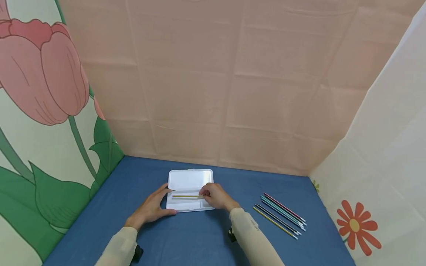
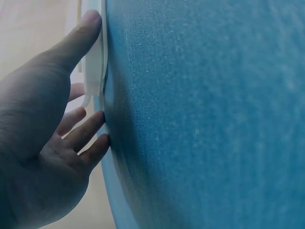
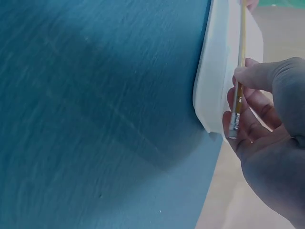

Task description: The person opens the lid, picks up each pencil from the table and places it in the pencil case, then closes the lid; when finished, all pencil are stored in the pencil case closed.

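Observation:
A white pencil case (image 1: 190, 180) lies with its lid raised at the back. My right hand (image 1: 216, 195) pinches a yellow pencil (image 1: 186, 196) between thumb and fingers, level over the case's tray. In the right wrist view, the pencil's metal band and eraser end (image 3: 234, 125) stick out past the fingers. My left hand (image 1: 151, 207) rests at the case's left end. Its thumb (image 2: 86, 36) lies along the front edge, with the other fingers extended at the left side. The far pencil end is near the left fingers.
Several pencils (image 1: 279, 214) in yellow, dark, teal and red lie side by side, slanted, to the right on the blue cloth (image 1: 186, 244). A beige sheet (image 1: 233, 92) hangs behind. Flower-printed sheets (image 1: 376, 177) stand at both sides.

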